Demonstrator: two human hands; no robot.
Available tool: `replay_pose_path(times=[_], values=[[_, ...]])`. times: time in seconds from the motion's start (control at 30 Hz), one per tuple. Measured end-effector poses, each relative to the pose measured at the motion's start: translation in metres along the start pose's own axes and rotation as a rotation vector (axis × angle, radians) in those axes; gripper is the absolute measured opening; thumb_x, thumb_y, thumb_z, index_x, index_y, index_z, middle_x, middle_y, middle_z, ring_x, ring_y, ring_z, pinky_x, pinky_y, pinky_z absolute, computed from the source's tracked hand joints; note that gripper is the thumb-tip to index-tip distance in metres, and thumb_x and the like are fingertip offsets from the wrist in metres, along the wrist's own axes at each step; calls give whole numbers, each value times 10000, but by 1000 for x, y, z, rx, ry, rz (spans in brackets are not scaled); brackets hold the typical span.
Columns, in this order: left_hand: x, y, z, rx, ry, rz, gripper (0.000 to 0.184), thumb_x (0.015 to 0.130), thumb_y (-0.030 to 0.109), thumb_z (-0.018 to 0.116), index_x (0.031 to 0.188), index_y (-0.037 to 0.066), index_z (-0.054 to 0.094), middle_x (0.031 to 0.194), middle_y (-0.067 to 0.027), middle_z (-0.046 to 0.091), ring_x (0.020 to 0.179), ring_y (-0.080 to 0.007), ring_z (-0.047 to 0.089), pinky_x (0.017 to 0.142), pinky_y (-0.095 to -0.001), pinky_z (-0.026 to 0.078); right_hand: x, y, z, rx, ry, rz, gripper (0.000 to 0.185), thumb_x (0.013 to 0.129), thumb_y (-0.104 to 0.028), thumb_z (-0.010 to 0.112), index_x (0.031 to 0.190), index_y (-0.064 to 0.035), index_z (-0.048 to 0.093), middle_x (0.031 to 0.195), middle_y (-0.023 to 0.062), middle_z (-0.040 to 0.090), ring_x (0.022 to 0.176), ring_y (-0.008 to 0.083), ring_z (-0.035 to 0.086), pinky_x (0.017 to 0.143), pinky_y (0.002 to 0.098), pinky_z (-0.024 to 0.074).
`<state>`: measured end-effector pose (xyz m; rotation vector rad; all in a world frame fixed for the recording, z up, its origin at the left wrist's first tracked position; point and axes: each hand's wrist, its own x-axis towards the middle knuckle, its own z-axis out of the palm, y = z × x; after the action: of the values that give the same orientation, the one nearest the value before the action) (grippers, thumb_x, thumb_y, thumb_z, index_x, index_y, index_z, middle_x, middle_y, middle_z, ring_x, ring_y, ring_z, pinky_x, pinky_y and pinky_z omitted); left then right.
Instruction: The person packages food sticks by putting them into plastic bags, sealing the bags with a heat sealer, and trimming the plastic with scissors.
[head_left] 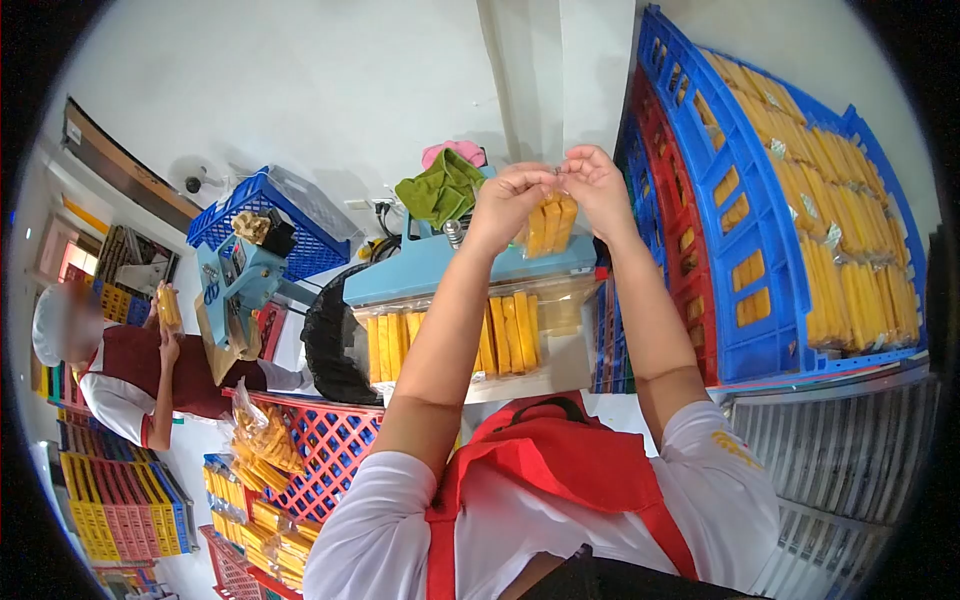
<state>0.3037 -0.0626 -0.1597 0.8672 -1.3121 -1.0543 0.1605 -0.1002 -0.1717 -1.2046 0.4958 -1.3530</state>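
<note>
While both forearms reach out over the surface (568, 372), I hold one packet (548, 228) in the air above its far side, in front of the wall and higher than the long light-blue machine (450, 273). My left hand (515, 207) and right hand (597, 190) come together at the top of the packet, fingertips pinched on its film; the exact contact is partly hidden by the fingers. Holding it by the film alone seems a way to let the contents hang free and leave the upper end within reach of both hands.

Between the machine and the near edge of the surface lies a row of yellow packs (513, 333), side by side, clear film showing along the machine's side. I judge they lie this way to keep the film ends aligned and the packs close by. Beyond the surface's right edge, a blue crate (765, 195) stands tilted in my view, its packs in close ranks, probably to save room. Off the left edge hangs a black bag (330, 335).

The packet itself looks slim: several golden-yellow sticks, straight-sided and rounded at the corners, upright beside one another with dark lines between them. Its wrapping is clear and slightly shiny, crumpled where my fingers gather it.
</note>
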Motion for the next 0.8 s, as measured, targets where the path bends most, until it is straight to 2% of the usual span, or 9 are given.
replay_pose_path(times=[0.1,0.17,0.27,0.4,0.47,0.57,0.6,0.67,0.8], values=[[1,0,-2,169,78,22,120,755,-19,541,843,15,615,846,-39,589,759,-100,524,690,-229,420,1,-4,-2,-96,63,-3,235,732,56,549,932,-13,448,783,65,547,713,106,537,646,216,442],[1,-2,-6,-1,191,-141,122,747,-15,525,819,1,622,764,-21,588,708,-79,528,651,-210,426,2,-1,-5,-97,46,14,231,734,54,549,931,-13,451,775,64,554,713,104,538,647,212,440],[0,-4,-4,-56,267,-154,124,767,-9,536,866,-7,609,782,-20,587,695,-85,521,642,-205,421,3,2,-4,-163,39,-5,221,738,49,548,926,-14,452,763,64,565,713,99,538,641,204,434],[3,-5,-9,116,215,-96,126,765,3,534,858,5,619,773,-21,594,692,-93,522,647,-213,423,5,1,-5,-226,6,-78,227,739,42,551,928,-17,440,771,72,573,710,91,536,622,198,426],[10,-8,-17,709,34,431,142,763,18,531,864,20,631,779,-37,606,702,-106,535,665,-224,428,6,2,-5,-190,-1,-63,229,740,43,548,929,-20,435,768,67,569,708,89,535,620,198,425],[13,-3,-21,696,-93,315,155,755,33,543,878,38,636,801,-59,616,720,-121,557,680,-233,436,9,5,-7,-147,-10,-67,230,742,47,543,926,-26,426,764,57,559,701,86,531,618,198,425],[12,1,-19,696,-95,316,155,755,33,543,878,38,636,801,-59,616,720,-121,557,680,-233,436,10,7,-7,-141,-12,-83,230,742,51,540,923,-29,423,762,52,554,697,85,530,618,198,427],[10,6,-17,600,-69,161,163,747,49,572,898,39,633,814,-71,621,737,-124,573,682,-233,443,10,8,-9,-148,-4,-87,226,741,55,540,914,-32,422,761,49,550,694,84,529,618,199,429],[12,6,-17,624,-91,177,164,734,61,600,893,40,634,816,-65,624,732,-122,577,675,-231,448,10,9,-9,-140,14,-79,227,738,60,543,900,-38,419,763,46,547,695,85,531,621,201,435]])
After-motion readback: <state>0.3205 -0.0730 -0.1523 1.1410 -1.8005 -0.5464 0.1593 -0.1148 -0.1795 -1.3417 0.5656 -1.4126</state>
